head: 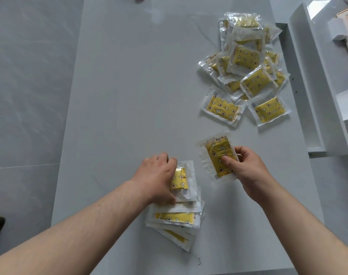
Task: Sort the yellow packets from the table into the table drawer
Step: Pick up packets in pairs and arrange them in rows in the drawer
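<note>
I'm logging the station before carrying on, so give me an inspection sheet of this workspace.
Surface: pale grey table top, flat.
Job's things: loose pile of yellow patterned packets in clear plastic wrappers far right; neater stack near; white open drawer at right edge.
Clutter: nothing seen.
Hands: left hand grips the stack's top; right hand pinches one packet.
Cables: nothing seen.
Surroundings: grey tiled floor left; white boxes right.

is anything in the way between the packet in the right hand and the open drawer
Nothing visible. Bare table lies between the held packet and the drawer; the loose pile sits farther up.
</note>
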Demonstrator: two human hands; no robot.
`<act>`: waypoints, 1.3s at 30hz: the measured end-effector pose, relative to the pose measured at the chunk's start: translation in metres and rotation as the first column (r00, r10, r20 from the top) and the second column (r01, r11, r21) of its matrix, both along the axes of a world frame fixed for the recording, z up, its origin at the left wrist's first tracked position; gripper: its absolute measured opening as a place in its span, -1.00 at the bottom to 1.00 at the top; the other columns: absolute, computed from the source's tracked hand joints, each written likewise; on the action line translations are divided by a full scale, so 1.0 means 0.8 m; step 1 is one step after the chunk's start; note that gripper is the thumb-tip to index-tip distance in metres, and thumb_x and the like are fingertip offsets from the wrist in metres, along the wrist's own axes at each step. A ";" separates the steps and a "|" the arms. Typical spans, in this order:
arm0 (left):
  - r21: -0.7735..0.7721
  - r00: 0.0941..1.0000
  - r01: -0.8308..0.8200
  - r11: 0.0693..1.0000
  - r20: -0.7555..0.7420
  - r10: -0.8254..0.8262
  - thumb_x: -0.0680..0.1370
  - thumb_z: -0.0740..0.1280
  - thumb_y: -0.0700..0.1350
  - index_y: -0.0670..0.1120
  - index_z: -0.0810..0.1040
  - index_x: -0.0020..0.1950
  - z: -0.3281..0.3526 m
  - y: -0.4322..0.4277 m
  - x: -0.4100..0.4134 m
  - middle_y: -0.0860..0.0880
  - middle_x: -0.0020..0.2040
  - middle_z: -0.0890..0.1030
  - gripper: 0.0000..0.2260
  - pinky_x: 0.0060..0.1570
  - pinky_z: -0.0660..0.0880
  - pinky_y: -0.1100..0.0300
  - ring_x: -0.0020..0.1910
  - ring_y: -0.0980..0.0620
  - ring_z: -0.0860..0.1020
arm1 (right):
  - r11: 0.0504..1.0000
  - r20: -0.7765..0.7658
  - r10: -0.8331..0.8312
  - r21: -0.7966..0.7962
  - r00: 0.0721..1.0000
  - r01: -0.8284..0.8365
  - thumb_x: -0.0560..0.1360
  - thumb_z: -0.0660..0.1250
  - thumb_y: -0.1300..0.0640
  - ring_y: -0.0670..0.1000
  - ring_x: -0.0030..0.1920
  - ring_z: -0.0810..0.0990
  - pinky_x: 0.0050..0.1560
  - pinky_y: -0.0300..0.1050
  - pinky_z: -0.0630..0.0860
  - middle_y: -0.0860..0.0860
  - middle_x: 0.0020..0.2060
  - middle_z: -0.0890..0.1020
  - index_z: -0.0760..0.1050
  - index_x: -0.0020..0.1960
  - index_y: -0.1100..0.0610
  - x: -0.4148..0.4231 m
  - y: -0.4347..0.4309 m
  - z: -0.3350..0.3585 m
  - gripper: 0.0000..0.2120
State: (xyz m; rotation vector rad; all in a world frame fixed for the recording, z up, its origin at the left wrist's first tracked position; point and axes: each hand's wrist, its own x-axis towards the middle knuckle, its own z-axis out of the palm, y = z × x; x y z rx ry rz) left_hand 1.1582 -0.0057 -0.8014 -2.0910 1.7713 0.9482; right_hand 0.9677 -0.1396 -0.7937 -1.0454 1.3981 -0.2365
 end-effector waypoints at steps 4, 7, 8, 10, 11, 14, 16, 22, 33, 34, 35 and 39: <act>0.011 0.998 0.022 1.000 0.055 -0.023 0.22 0.50 0.33 0.00 0.34 0.19 -0.002 -0.009 0.001 -0.01 0.10 0.44 -0.29 0.09 0.32 0.11 0.03 -0.03 0.37 | 1.000 0.005 0.022 0.005 1.000 -0.022 0.51 0.39 0.31 0.12 -0.11 0.69 -0.16 -0.05 0.58 0.15 -0.08 0.69 0.53 0.00 0.15 -0.004 -0.002 0.003 -0.88; 0.049 0.998 0.011 0.999 0.063 -0.015 0.19 0.51 0.35 0.02 0.36 0.08 -0.003 -0.015 0.005 0.00 0.04 0.37 -0.34 0.08 0.33 0.09 -0.03 0.00 0.27 | 0.999 0.017 0.039 0.012 0.999 -0.039 0.50 0.39 0.32 0.14 -0.09 0.69 -0.12 -0.02 0.58 0.15 -0.09 0.69 0.53 -0.01 0.15 -0.005 -0.002 0.003 -0.88; 0.052 0.999 0.001 0.999 0.047 -0.004 0.19 0.52 0.34 0.02 0.33 0.05 -0.003 -0.016 0.006 0.01 0.01 0.33 -0.35 0.06 0.34 0.10 -0.03 0.01 0.26 | 0.999 0.021 0.047 0.012 0.999 -0.047 0.50 0.39 0.32 0.15 -0.08 0.69 -0.11 -0.01 0.58 0.15 -0.09 0.70 0.54 -0.01 0.15 -0.004 -0.002 0.004 -0.88; 0.041 1.000 -0.007 0.999 0.011 0.006 0.21 0.54 0.29 0.03 0.26 -0.01 0.000 -0.017 0.005 0.04 -0.04 0.34 -0.37 -0.06 0.34 0.13 -0.07 0.02 0.32 | 0.998 0.024 0.066 0.015 0.998 -0.066 0.50 0.40 0.32 0.15 -0.08 0.69 -0.09 -0.01 0.58 0.14 -0.09 0.70 0.54 0.00 0.16 -0.004 -0.003 0.005 -0.87; 0.036 1.000 -0.015 0.999 -0.008 0.015 0.23 0.55 0.26 0.04 0.24 -0.02 0.001 -0.017 0.005 0.06 -0.06 0.37 -0.39 -0.12 0.33 0.14 -0.10 0.02 0.36 | 0.997 0.024 0.072 0.018 0.997 -0.073 0.50 0.39 0.32 0.13 -0.08 0.69 -0.09 -0.03 0.58 0.13 -0.08 0.70 0.54 0.01 0.16 -0.004 -0.003 0.006 -0.87; 0.040 0.989 -0.123 0.992 -0.080 0.126 0.24 0.58 0.20 0.03 0.25 -0.02 0.001 -0.014 0.014 0.08 -0.11 0.44 -0.40 -0.23 0.34 0.12 -0.13 -0.02 0.45 | 0.993 0.035 0.115 0.036 0.993 -0.116 0.51 0.38 0.33 0.12 -0.06 0.69 -0.06 -0.03 0.59 0.13 -0.06 0.71 0.55 0.04 0.17 -0.006 -0.003 0.010 -0.86; 0.043 0.969 -0.214 0.976 -0.117 0.217 0.23 0.59 0.18 0.03 0.26 -0.02 0.000 -0.011 0.029 0.07 -0.13 0.45 -0.41 -0.24 0.33 0.13 -0.13 -0.04 0.46 | 0.984 0.041 0.167 0.062 0.985 -0.169 0.52 0.37 0.32 0.14 -0.04 0.70 0.01 0.00 0.61 0.15 -0.05 0.71 0.57 0.06 0.21 -0.007 -0.002 0.011 -0.87; 0.047 0.780 -0.538 0.842 -0.352 0.518 0.31 0.60 -0.07 0.01 0.40 -0.16 -0.003 0.015 0.089 0.06 -0.19 0.56 -0.64 -0.26 0.46 0.19 -0.21 0.05 0.53 | 0.895 -0.019 0.444 0.060 0.896 -0.442 0.50 0.38 0.35 0.04 -0.17 0.66 -0.09 -0.12 0.59 0.10 -0.19 0.68 0.59 -0.06 0.19 0.005 0.014 0.013 -0.90; 0.011 0.663 -0.698 0.716 -0.367 0.652 0.40 0.53 -0.18 0.05 0.44 -0.08 -0.006 0.065 0.134 0.04 -0.16 0.56 -0.71 -0.32 0.38 0.26 -0.23 0.12 0.53 | 0.204 -0.511 0.820 -0.157 0.256 -0.966 0.50 0.37 -0.05 -0.01 0.31 0.28 0.37 -0.06 0.27 -0.12 0.30 0.39 0.44 0.35 -0.13 0.083 0.072 -0.003 -0.58; 0.010 0.657 -0.704 0.710 -0.370 0.657 0.41 0.52 -0.18 0.06 0.43 -0.10 -0.005 0.066 0.134 0.04 -0.17 0.56 -0.70 -0.33 0.37 0.26 -0.23 0.14 0.52 | 0.185 -0.535 0.810 -0.155 0.240 -0.970 0.49 0.36 -0.09 0.00 0.35 0.25 0.40 -0.05 0.21 -0.12 0.34 0.36 0.38 0.40 -0.13 0.084 0.073 -0.002 -0.51; 0.014 0.656 -0.704 0.710 -0.369 0.659 0.41 0.51 -0.18 0.05 0.42 -0.10 -0.006 0.068 0.135 0.03 -0.16 0.55 -0.71 -0.32 0.38 0.25 -0.23 0.13 0.51 | 0.178 -0.551 0.803 -0.143 0.228 -0.974 0.47 0.36 -0.12 0.01 0.38 0.23 0.42 -0.04 0.18 -0.11 0.37 0.34 0.31 0.44 -0.12 0.083 0.073 -0.002 -0.43; 0.047 0.629 -0.717 0.695 -0.385 0.675 0.40 0.48 -0.24 -0.06 0.47 -0.07 -0.005 0.075 0.139 -0.08 -0.14 0.59 -0.77 -0.21 0.51 0.09 -0.20 -0.02 0.56 | 0.121 -0.600 0.786 -0.088 0.150 -0.989 0.41 0.39 -0.22 0.03 0.38 0.24 0.43 -0.03 0.16 -0.08 0.37 0.34 0.21 0.49 -0.10 0.082 0.074 -0.004 -0.27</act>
